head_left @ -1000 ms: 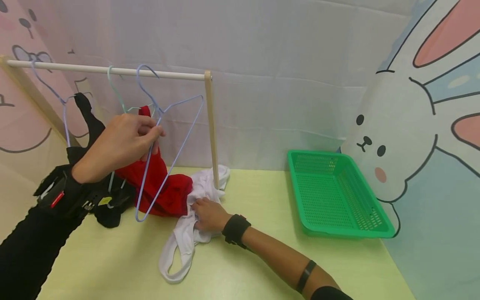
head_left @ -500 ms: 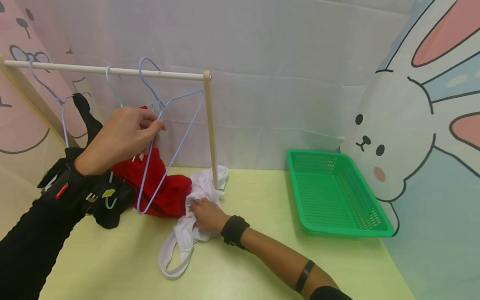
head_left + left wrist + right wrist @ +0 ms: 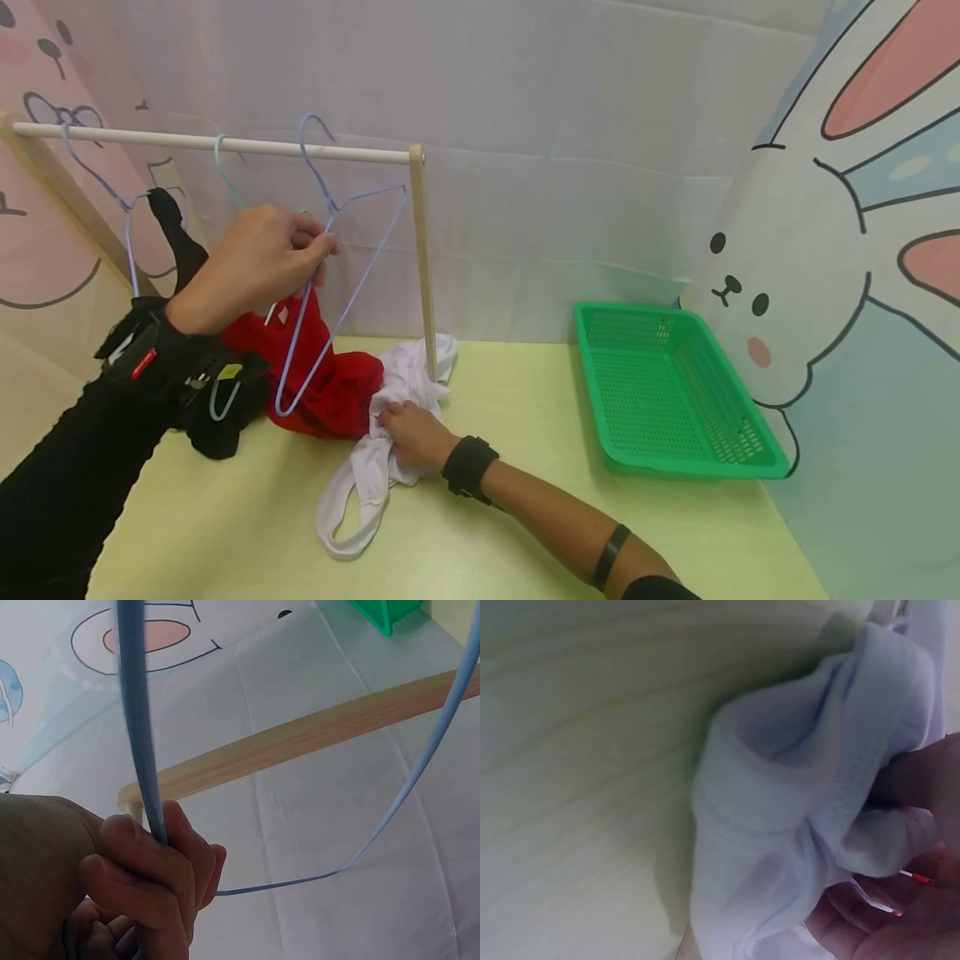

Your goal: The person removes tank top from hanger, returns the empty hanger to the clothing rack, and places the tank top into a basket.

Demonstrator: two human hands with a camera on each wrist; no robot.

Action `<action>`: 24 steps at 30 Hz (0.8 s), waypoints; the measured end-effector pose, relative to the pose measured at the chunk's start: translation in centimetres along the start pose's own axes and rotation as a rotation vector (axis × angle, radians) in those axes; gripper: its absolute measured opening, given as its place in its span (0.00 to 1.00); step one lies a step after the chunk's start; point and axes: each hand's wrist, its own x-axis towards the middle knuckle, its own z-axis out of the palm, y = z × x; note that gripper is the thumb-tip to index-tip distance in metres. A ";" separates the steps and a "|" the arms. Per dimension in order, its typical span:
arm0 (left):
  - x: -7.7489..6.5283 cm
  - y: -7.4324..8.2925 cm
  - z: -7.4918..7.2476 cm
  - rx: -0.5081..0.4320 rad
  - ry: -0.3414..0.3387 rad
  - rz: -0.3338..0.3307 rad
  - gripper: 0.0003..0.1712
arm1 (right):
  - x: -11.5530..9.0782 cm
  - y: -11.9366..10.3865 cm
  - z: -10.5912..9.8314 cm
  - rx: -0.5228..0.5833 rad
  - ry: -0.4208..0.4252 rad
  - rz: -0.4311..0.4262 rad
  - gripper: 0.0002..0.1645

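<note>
My left hand [image 3: 262, 258] pinches one side of a lilac-blue clothes hanger [image 3: 347, 312] that bears no clothing. Its hook stands at the white rail [image 3: 172, 142], with the tip just above; whether it rests there I cannot tell. In the left wrist view, curled fingers [image 3: 191, 855] hold the hanger [image 3: 135, 712]. My right hand [image 3: 412, 433] grips a crumpled white tank top [image 3: 367, 471] on the table, a strap looping toward the front. In the right wrist view, the white fabric [image 3: 757, 795] lies bunched between thumb and fingers. Some fingers are hidden in cloth.
Behind my left arm, a black garment [image 3: 180, 242] hangs on another lilac hanger [image 3: 129, 250]. A red garment [image 3: 337, 392] is on a mint hanger [image 3: 227, 171], its lower part against the white top. A wooden post [image 3: 422, 250] ends the rail. At right stands a green basket [image 3: 660, 392].
My left hand has shifted slightly right with the hanger, and its hook has risen and slid right along the rail. The right hand stays on the white top.
</note>
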 end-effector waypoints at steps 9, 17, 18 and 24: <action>0.6 0.1 0.8 -0.007 -0.011 0.005 0.18 | -0.1 0.3 0.1 0.010 0.042 -0.034 0.17; 1.0 -0.4 1.4 0.018 0.003 0.030 0.19 | -0.2 0.2 -0.1 0.009 0.021 -0.042 0.19; 1.0 -0.4 1.5 0.024 0.003 0.031 0.19 | -0.3 0.2 -0.1 0.006 0.016 -0.035 0.20; 1.4 -0.4 1.9 0.027 -0.008 0.026 0.18 | -0.3 -0.1 -0.3 -0.004 -0.028 -0.008 0.26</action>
